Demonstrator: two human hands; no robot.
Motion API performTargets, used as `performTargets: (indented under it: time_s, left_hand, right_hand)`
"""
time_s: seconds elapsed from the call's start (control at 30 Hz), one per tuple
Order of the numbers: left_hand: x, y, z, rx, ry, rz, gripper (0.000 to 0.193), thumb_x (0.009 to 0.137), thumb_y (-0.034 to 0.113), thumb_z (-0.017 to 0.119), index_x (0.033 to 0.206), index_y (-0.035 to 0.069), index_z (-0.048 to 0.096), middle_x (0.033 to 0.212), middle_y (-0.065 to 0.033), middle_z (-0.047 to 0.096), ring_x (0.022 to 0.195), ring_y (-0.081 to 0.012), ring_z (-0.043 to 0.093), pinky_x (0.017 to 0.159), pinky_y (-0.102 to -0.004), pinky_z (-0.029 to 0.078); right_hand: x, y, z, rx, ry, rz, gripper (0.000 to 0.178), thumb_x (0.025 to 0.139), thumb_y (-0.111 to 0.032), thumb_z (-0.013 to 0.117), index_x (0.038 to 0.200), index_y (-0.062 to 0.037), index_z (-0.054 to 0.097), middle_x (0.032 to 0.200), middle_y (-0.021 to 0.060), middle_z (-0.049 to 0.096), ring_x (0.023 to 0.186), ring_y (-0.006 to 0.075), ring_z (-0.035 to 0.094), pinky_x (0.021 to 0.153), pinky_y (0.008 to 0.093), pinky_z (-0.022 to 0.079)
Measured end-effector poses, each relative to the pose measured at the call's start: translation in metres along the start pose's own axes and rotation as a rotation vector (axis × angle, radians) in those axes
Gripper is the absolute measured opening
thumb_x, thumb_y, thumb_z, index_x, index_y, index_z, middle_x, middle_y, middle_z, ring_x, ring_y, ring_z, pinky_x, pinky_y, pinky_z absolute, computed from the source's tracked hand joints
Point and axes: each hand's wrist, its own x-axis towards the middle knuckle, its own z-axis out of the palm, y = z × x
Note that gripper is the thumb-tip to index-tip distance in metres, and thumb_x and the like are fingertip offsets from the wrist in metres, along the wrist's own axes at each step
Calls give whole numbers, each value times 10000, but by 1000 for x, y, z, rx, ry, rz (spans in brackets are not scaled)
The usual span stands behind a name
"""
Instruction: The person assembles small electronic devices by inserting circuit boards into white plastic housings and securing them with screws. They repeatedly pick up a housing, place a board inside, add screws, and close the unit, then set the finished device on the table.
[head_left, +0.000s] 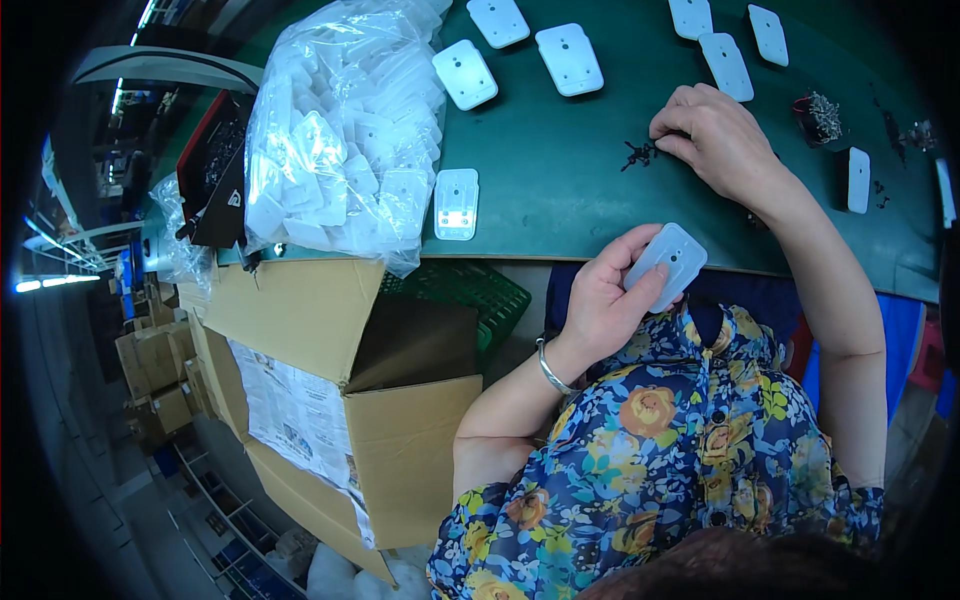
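Observation:
My left hand [612, 300], with a metal bangle at its wrist, holds a translucent white plastic cover [684, 252] with rounded corners and a small dark hole, just in front of the table edge. Thumb and fingers clasp its lower part. Over the green table, my right hand [715, 135] has its thumb and forefinger pinched together beside a small heap of black pieces [638, 155] that look like screws. Whatever lies between those fingertips is too small to make out. Similar white covers [570, 60] lie spread across the far part of the table [540, 170].
A large clear bag [345, 130] full of white covers stands on the table's left, next to a dark red bin [213, 165] of small dark parts. An opened cardboard box [410, 430] and a green crate [490, 300] sit below. Small metal parts [824, 118] lie at right.

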Motion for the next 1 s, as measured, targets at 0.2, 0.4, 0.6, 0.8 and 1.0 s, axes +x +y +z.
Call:
performTargets:
  time_s: [0.2,0.4,0.6,0.8,1.0]
  left_hand:
    - [0,-1,-3,-1,8,5,393,876,0,503,1256,-25,408,1019,-117,589,833,-150,614,709,-278,540]
    - [3,1,-5,3,35,10,397,874,-3,502,1257,-26,401,1036,-124,588,838,-157,616,711,-275,534]
    - [2,7,-7,-27,48,5,396,876,3,502,1258,-25,399,1035,-127,589,823,-166,619,709,-275,526]
    - [6,10,-5,-70,88,58,382,879,24,517,1248,-7,423,1011,-124,583,798,-176,619,694,-277,527]
    - [15,16,-4,546,182,403,268,833,51,602,1099,20,586,974,-92,586,777,-151,593,666,-260,491]
  right_hand:
    - [0,0,4,-44,24,-46,63,745,-125,632,770,-68,623,787,74,577,817,264,542,715,379,438]
    - [0,1,6,-58,36,-81,76,762,-110,612,761,-44,576,766,89,566,793,275,533,708,388,430]
    - [1,1,-5,-9,22,-51,89,782,-106,588,763,-24,558,771,104,564,788,297,527,698,397,422]
    - [-6,-7,-28,312,-73,12,113,799,-101,583,800,8,551,742,89,547,717,236,526,654,333,426]
    - [-34,-15,-43,847,-431,209,153,850,-128,590,869,23,577,729,35,583,659,76,489,583,237,411]
